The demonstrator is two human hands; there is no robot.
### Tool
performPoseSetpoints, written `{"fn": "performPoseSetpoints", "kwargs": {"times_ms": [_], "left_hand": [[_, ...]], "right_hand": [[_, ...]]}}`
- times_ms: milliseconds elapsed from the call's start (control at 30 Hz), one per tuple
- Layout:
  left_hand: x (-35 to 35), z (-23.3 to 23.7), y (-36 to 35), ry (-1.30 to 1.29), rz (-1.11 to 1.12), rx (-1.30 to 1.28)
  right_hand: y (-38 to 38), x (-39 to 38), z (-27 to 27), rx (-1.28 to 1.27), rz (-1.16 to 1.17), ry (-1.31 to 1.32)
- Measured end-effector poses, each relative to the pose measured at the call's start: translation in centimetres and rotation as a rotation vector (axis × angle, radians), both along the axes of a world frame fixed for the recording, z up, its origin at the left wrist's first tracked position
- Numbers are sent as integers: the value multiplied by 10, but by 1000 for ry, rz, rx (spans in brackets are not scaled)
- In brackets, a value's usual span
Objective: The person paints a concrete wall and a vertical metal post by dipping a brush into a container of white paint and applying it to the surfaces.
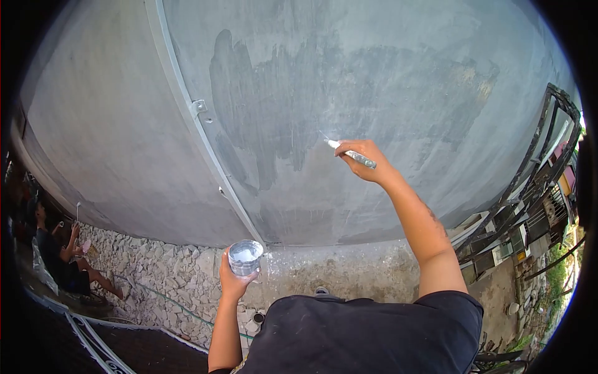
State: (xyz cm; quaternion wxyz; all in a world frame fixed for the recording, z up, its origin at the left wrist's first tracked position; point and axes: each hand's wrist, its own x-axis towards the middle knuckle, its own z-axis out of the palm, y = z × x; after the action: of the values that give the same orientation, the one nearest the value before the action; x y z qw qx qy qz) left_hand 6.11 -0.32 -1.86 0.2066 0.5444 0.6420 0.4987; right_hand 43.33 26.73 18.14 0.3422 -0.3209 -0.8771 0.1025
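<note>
In the head view my right hand [366, 157] is raised in front of a grey wall [398, 25], its fingers closed around a paintbrush [364, 161] with a white, paint-smeared handle. The brush's thin tip points up and left, overlapping the lower part of a darker, streaky patch [349, 93] on the wall. Lower down, my left hand [232, 282] grips a clear tub [243, 267] from its left side and below. Pale grey paint [247, 251] shows inside the tub, and its walls are smeared with it.
A pale metal strip [215, 159] with brackets runs down the wall. Broken rubble [165, 268] and a green hose [177, 303] lie lower left. Another person [56, 255] sits at far left. Dark metal frames [529, 168] lean on the right. A concrete strip [339, 268] borders the wall.
</note>
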Motion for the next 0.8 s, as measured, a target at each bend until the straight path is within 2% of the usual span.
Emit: {"fn": "performPoseSetpoints", "kwargs": {"times_ms": [100,167,267,333,400,500,567,633,733,800], "left_hand": [[2,9,17,11,26,33],[9,17,21,16,38,39],[24,32,26,-40,65,-5],[32,27,35,-31,78,59],[43,20,41,-81,70,64],[58,3,43,-135,85,44],[68,-7,44,-142,116,19],[78,-13,46,-180,112,-9],[92,-20,46,-207,120,-22],[101,-20,48,-194,112,-14]], "right_hand": [[31,10,74,149,0,-69],[27,10,130,161,-124,56],[20,15,189,435,-92,144],[27,17,203,530,-59,158],[33,15,195,945,-145,7],[39,1,126,784,-259,-257],[65,-6,46,944,-178,-373],[74,-10,-57,894,-100,-439],[41,-4,-178,553,25,-562],[13,-3,-227,256,82,-579]]}}
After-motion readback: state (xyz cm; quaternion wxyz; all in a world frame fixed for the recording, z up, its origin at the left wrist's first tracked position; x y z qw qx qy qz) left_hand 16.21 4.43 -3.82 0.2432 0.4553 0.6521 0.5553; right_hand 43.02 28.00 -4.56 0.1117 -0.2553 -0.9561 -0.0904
